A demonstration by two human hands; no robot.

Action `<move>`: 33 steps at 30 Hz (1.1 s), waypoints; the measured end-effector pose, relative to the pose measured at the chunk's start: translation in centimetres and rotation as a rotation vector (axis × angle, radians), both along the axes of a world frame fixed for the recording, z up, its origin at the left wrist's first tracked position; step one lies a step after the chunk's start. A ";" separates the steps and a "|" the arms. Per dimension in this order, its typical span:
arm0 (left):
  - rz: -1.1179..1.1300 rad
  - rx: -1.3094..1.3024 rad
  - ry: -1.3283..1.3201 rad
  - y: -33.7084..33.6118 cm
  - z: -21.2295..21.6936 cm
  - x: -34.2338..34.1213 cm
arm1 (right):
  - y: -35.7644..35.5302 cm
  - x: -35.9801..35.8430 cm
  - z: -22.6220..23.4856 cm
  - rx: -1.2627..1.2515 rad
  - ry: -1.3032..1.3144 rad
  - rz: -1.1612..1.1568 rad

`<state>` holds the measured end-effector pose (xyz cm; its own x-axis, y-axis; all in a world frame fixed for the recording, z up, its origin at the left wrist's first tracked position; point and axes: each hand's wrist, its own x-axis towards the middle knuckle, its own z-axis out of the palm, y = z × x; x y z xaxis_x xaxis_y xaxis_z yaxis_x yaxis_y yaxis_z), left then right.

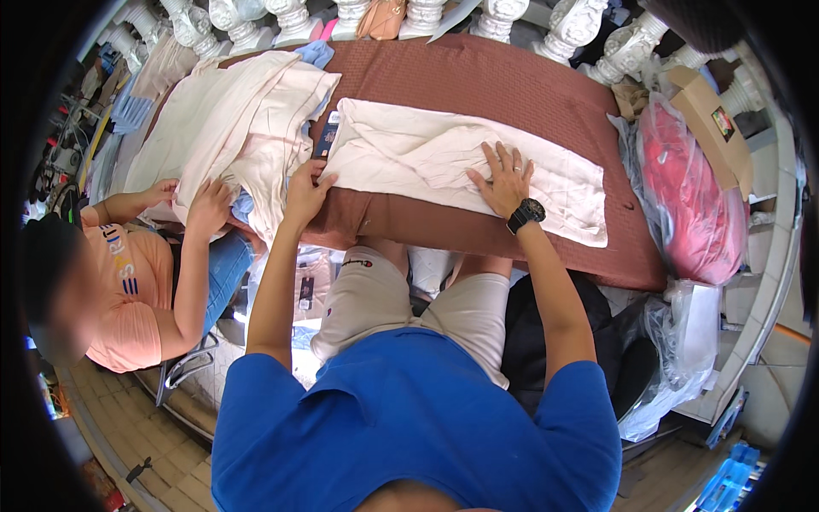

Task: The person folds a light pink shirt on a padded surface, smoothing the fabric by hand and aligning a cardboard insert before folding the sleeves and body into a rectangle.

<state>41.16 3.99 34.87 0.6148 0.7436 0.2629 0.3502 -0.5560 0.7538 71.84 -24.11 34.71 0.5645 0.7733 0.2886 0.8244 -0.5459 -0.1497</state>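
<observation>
From the head camera, my right hand [503,181] lay flat, fingers spread apart, on the cream garment [461,162] stretched across the brown table cover [512,85]. My left hand [307,189] pinched that garment's near-left edge, fingers closed on the cloth. Left of it sat a pile of cream clothes [239,119], which a seated person's hands [205,205] touched. A red bagged bundle [691,188] lay at the right.

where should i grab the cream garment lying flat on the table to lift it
Probably the garment's left edge, coming from the left. The left hand already rests at that edge, while the right hand lies flat on the middle, where nothing sticks up to pinch.
</observation>
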 end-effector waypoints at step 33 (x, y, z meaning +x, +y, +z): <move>-0.681 0.603 -0.033 -25.8 -0.1 28.5 | -21.4 13.1 -2.4 0.169 -0.004 -0.678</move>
